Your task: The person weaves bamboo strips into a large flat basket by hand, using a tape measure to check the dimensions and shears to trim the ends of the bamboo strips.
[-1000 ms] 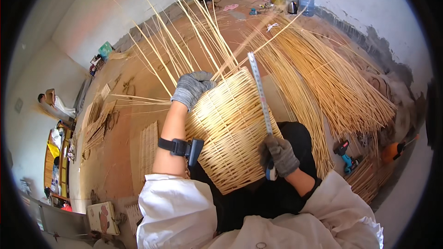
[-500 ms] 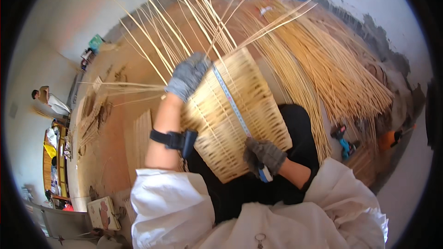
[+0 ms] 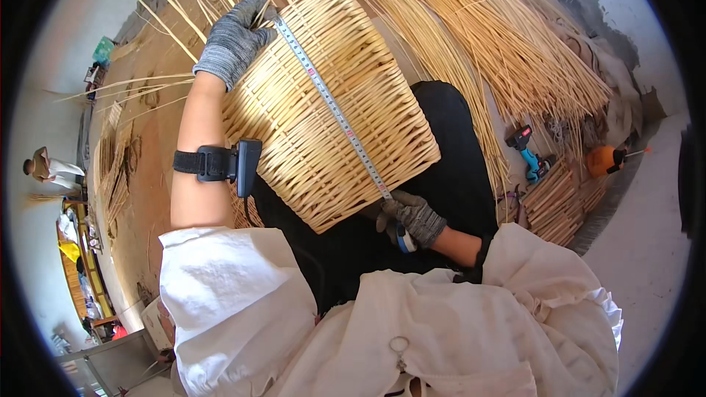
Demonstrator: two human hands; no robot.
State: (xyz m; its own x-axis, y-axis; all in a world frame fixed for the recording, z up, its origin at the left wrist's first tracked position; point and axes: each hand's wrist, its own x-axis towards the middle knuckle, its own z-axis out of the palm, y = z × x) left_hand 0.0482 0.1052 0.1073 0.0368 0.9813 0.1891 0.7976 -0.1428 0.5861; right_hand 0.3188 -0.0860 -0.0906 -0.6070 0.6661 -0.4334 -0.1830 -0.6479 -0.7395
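Observation:
A partly woven wicker basket (image 3: 331, 103) lies tilted across my lap, its long loose stakes fanning out past the far edge. My left hand (image 3: 234, 40), in a grey knit glove, is closed at the far left of that edge, pinching the end of a tape measure's blade (image 3: 327, 95) against the weave. The blade runs straight and taut down the basket's side. At the near edge my right hand (image 3: 415, 220), in a darker grey glove, is closed around the tape measure's blue and white case (image 3: 404, 238). That hand's fingers partly hide the case.
A broad heap of long peeled rods (image 3: 507, 37) covers the floor at the right. Nearby lie a blue cordless power tool (image 3: 531, 154), short wooden sticks (image 3: 555, 202) and an orange bottle (image 3: 603, 160). Another person (image 3: 53, 167) is at the far left beside a shelf (image 3: 77, 265).
The basket and both hands have shifted left in view, the left hand also farther away. The blade still spans the basket, its case now just past the near edge.

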